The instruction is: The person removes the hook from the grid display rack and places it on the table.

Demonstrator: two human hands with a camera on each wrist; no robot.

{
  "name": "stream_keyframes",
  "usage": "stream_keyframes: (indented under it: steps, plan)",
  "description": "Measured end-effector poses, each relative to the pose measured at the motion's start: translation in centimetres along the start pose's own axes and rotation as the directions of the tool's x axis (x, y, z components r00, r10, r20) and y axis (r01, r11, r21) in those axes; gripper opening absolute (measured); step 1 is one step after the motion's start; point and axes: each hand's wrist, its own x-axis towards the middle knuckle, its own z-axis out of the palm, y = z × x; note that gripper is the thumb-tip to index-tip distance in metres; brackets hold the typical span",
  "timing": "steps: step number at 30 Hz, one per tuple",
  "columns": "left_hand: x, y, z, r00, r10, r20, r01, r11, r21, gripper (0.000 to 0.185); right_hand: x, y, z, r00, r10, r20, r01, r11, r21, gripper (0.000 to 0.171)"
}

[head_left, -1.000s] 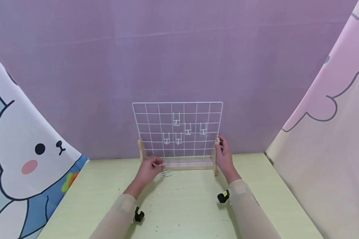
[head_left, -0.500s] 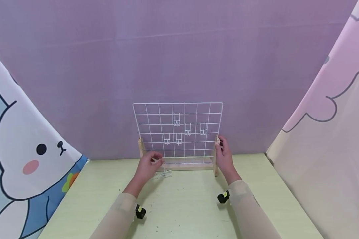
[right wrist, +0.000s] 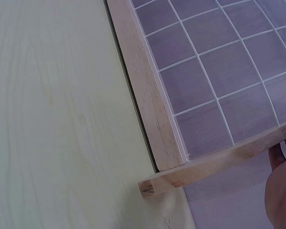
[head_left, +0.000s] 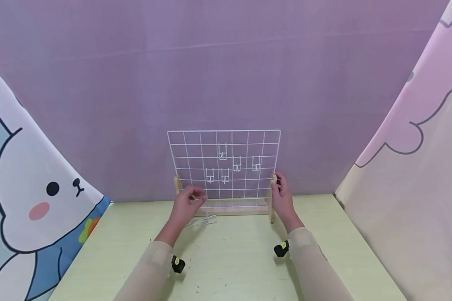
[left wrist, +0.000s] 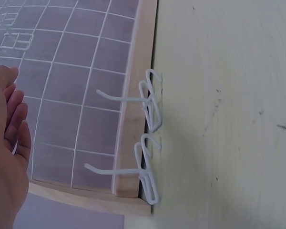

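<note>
- Hooks in hand: the left hand (head_left: 186, 203) has its fingers curled, apparently pinching a small white wire hook (left wrist: 14, 147), just in front of the lower left squares of the wire grid (head_left: 224, 165); the grip itself is mostly hidden in both views.
- The right hand (head_left: 282, 196) clamps the grid's right wooden post (head_left: 272, 196), fingers wrapped round it.
- Two spare hooks (left wrist: 145, 138) lie on the table (head_left: 229, 259) just below the left hand, touching the wooden base (left wrist: 133, 119).
- Five hooks (head_left: 233, 164) hang on the grid, above and to the right of the left hand's grip.
- Risk, judged: a shallow pinch could let the thin hook twist and drop; a hard push could tip the upright grid backward if the right hand's hold slackens.
</note>
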Motion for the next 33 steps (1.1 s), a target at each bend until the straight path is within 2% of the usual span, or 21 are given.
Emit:
stream_keyframes:
  steps: [14, 19, 26, 33]
  plan:
    - [0.9, 1.4, 0.4, 0.996, 0.004, -0.086, -0.016, 0.991, -0.133, 0.022, 0.0, 0.2, -0.1, 1.000, -0.004, 0.007, 0.005, 1.000, -0.014, 0.044]
    - [1.3, 2.1, 0.4, 0.996, 0.013, -0.086, -0.027, 0.987, -0.160, 0.026, 0.1, 0.2, -0.1, 1.000, 0.007, 0.004, -0.007, 1.000, -0.020, 0.044]
    - [1.9, 2.4, 0.8, 0.996, 0.027, -0.089, -0.044, 0.981, -0.187, 0.033, 0.4, 0.5, -0.1, 1.000, -0.029, -0.009, 0.029, 1.000, 0.005, 0.042]
    - [2.4, 2.7, 1.0, 0.994, 0.034, -0.102, -0.053, 0.980, -0.190, 0.032, 0.5, 0.5, 0.0, 0.999, -0.038, -0.007, 0.038, 0.998, 0.047, 0.045]
